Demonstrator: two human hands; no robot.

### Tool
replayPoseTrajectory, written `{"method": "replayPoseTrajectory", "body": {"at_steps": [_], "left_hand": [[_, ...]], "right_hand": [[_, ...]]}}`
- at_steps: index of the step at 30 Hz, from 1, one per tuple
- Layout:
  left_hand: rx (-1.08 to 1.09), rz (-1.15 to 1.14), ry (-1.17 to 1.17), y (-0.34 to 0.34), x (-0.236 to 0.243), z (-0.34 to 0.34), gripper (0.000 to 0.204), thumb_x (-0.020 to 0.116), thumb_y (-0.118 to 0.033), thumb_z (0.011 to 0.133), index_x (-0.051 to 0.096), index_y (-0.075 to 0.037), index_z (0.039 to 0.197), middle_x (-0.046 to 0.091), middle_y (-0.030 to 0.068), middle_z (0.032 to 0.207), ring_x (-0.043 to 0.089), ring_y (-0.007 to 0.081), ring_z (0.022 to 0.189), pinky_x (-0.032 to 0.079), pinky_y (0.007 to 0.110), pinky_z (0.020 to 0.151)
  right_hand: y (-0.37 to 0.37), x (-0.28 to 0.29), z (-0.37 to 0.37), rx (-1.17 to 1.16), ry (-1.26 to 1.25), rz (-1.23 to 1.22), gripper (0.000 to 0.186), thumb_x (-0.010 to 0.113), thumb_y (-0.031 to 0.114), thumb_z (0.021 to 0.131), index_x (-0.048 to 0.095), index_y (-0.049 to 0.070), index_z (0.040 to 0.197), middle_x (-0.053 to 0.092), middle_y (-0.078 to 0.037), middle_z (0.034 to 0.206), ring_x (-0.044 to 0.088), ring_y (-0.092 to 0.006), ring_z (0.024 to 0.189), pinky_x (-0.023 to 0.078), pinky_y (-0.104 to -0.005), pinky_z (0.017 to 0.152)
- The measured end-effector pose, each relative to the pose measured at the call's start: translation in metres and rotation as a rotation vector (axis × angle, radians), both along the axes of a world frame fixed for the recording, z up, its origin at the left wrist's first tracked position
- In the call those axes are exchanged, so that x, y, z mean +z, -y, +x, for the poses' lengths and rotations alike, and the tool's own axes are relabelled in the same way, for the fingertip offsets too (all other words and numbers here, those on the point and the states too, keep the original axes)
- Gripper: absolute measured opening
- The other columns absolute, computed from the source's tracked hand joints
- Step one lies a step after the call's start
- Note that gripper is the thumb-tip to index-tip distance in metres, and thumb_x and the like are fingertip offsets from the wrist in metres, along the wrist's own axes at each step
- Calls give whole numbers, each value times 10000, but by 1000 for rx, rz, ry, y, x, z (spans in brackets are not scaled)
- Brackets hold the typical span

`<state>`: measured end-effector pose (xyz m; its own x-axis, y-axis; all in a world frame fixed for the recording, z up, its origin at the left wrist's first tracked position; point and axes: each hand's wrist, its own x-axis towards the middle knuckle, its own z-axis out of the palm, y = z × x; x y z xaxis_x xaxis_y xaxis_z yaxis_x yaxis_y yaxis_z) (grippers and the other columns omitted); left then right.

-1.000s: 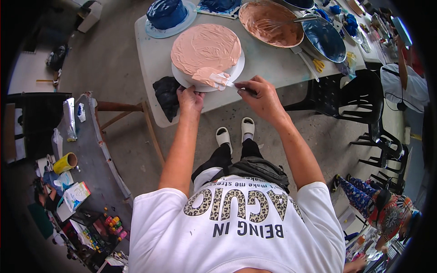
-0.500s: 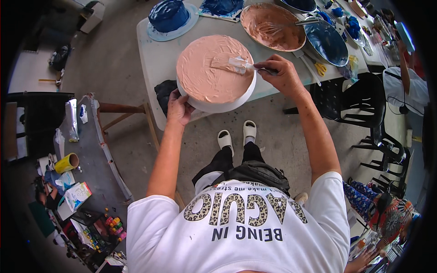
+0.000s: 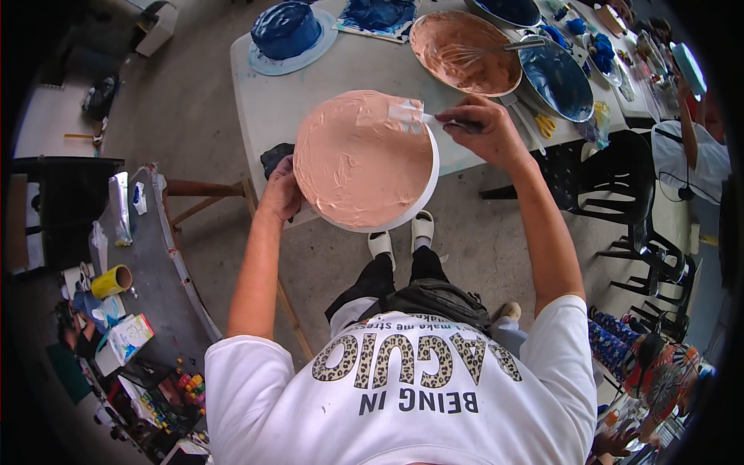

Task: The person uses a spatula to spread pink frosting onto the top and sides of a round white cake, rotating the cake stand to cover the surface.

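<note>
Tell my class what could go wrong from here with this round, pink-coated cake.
The round, pink-coated cake might slip: only the bare left hand appears to support it, at one side, and it seems to overhang the edge of the white tabletop.

The pale, flat spatula in the bare right hand lies near the cake's rim, so it could gouge the coating.

Round pink-frosted cake (image 3: 360, 167) is held over nr edge of white table (image 3: 260, 105), w/ pale flat-bladed spatula (image 3: 405, 117) at its far R rim. Behind, far L, round blue-frosted cake (image 3: 287, 31) is set on pale round board (image 3: 261, 63); far R, metal wire whisk (image 3: 524, 46) is laid in pink-smeared round bowl (image 3: 502, 75), w/ blue-smeared round bowl (image 3: 570, 89) placed R.
</note>
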<state>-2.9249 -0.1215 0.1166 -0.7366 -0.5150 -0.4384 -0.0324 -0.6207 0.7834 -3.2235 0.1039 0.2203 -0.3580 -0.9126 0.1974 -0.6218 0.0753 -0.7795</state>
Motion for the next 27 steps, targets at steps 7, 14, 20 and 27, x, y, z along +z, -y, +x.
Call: {"method": "replayPoseTrajectory", "body": {"at_steps": [7,14,20,27], "left_hand": [[-115,37,40,27,11,-5,382,629,-106,841,488,-27,1187,603,70,1098,599,179,995,489,343,870],[-337,-6,81,40,29,-24,365,640,-107,836,520,-23,1171,603,56,1098,598,146,967,487,311,856],[-511,-27,26,35,35,-39,406,661,-185,846,504,-22,1183,600,55,1081,597,124,936,494,290,828],[-423,-30,40,25,14,-33,434,681,-150,822,491,-27,1192,599,55,1073,600,130,931,496,292,824]], "right_hand": [[-9,20,3,118,-70,144,246,713,-16,678,736,84,901,591,-29,821,591,-129,720,489,-251,634],[15,24,-11,159,-89,78,225,705,-8,683,732,75,890,598,-27,819,595,-133,735,495,-253,651],[36,24,-13,191,-75,86,228,691,38,691,730,107,904,613,-35,832,598,-166,760,492,-283,698],[28,17,-7,158,17,-26,224,695,50,706,729,112,918,615,-35,826,604,-158,767,495,-265,697]]}}
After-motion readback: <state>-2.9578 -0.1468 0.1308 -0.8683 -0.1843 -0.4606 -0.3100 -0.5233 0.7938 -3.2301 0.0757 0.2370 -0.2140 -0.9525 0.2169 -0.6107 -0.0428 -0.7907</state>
